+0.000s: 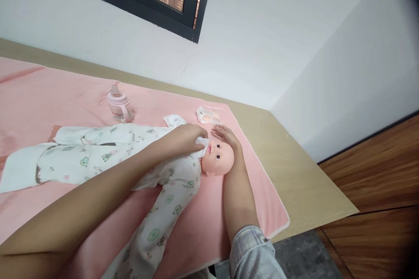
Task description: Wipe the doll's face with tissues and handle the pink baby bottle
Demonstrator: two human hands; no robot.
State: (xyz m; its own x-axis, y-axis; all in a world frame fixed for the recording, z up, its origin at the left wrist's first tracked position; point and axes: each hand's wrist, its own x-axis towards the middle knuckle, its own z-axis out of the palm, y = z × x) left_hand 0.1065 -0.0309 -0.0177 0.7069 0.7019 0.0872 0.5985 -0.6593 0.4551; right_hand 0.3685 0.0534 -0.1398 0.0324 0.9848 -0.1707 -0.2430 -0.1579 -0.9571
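A baby doll in white pyjamas with a green and pink animal print lies on its back, its bald head to the right. My left hand is closed on a white wipe, which it holds at the doll's chin and mouth. Around the top and far side of the doll's head curves my right hand, fingers stretched out and slightly bent, touching the head. Part of the doll's chest is hidden under my left forearm.
A pink baby bottle with a handle stands beyond the doll's legs. A small white plastic packet lies past its head. The pink mat covers a wooden table against a white wall, below a dark-framed window.
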